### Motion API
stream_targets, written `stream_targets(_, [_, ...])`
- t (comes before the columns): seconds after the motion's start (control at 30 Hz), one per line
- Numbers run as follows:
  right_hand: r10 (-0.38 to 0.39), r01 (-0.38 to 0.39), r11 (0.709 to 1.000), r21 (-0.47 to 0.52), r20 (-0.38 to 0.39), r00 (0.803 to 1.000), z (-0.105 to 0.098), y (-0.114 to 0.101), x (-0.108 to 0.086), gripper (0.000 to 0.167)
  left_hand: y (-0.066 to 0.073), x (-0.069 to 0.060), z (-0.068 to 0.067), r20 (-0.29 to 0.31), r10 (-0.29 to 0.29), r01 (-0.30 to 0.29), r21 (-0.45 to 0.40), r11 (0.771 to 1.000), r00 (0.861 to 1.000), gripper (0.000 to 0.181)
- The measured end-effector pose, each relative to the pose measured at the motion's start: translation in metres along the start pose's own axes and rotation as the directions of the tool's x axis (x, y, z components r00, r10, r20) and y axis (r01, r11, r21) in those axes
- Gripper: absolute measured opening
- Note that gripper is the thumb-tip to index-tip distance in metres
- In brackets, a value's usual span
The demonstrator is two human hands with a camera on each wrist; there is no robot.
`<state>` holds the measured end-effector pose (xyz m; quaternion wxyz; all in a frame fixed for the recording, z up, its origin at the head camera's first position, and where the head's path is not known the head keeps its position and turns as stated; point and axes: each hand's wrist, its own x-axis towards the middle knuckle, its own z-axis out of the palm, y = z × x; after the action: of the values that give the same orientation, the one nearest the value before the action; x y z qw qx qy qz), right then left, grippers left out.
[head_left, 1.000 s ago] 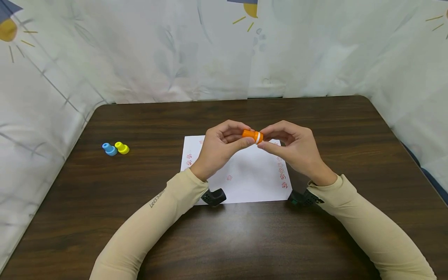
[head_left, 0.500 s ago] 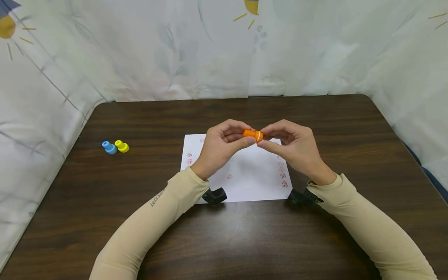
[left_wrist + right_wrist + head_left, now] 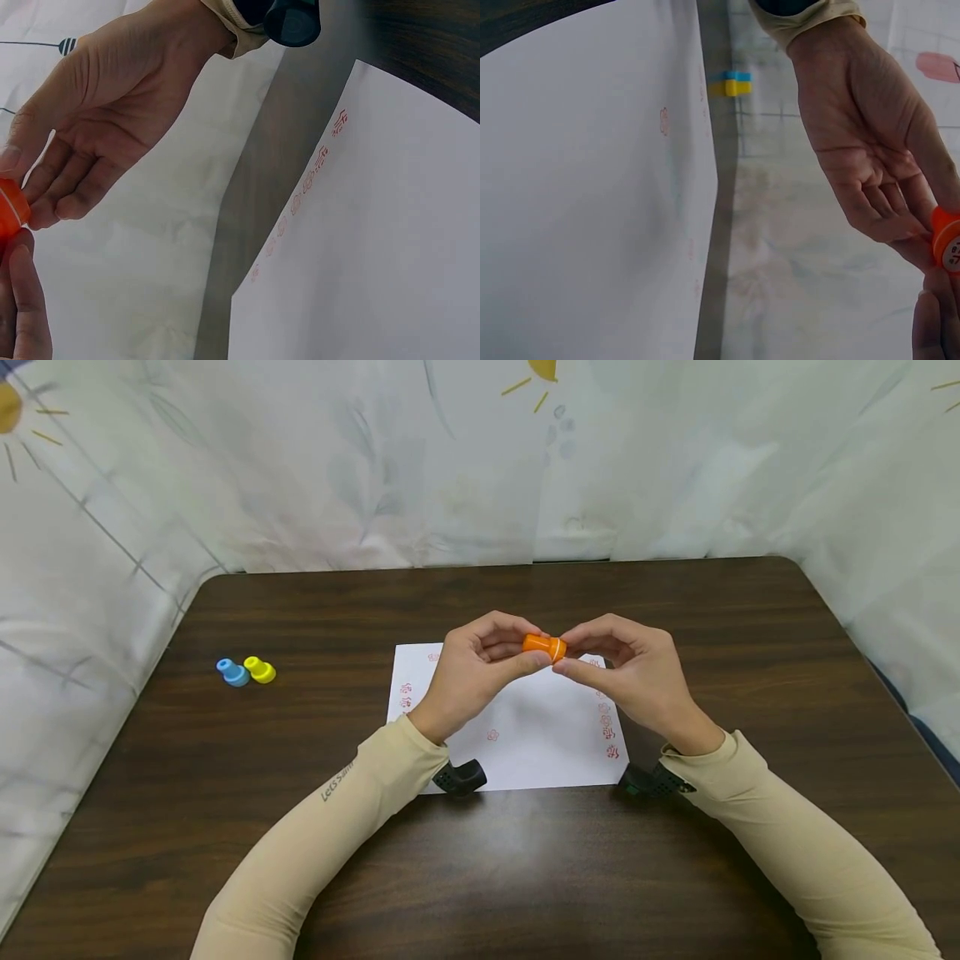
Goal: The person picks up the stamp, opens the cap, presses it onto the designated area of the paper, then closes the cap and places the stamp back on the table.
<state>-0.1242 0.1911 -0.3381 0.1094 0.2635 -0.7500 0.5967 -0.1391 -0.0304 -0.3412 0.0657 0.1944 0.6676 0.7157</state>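
Note:
Above the paper, an orange toy stamp (image 3: 538,644) lies sideways between both hands. My left hand (image 3: 474,675) pinches its long body with thumb and fingers. At the other end my right hand (image 3: 636,672) pinches the short orange end piece (image 3: 559,650), past a thin white band. A round printed label (image 3: 952,255) shows on the stamp's end in the right wrist view. Under the hands lies a white sheet of paper (image 3: 540,752) with red stamped marks (image 3: 609,735) along its sides. In the left wrist view the stamp is cut off at the frame's edge.
A blue stamp (image 3: 233,672) and a yellow stamp (image 3: 259,670) stand together at the left of the dark wooden table (image 3: 517,868). Black wrist cameras (image 3: 461,777) hang near the paper's front corners. A pale patterned curtain (image 3: 450,468) surrounds the table's back and sides.
The white band on the orange stamp has become narrower as the end piece moved closer to the body. Both hands keep their holds. The head view has tilted slightly.

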Motion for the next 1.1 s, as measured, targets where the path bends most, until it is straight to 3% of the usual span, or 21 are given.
stream_targets(0.7, [0.047,-0.048,0.998,0.035,0.024,0.999,-0.0004,-0.0008,-0.0008,0.028,0.0034,-0.0005,0.001,-0.031,0.01,-0.01,0.011,1.0,0.999,0.036])
stream_targets(1.1, [0.094,-0.096,0.995,0.033,0.052,0.994,0.004,-0.001,-0.0008,0.029,0.0041,-0.002,-0.0026,-0.017,0.028,-0.028,-0.004,1.0,0.999,0.03])
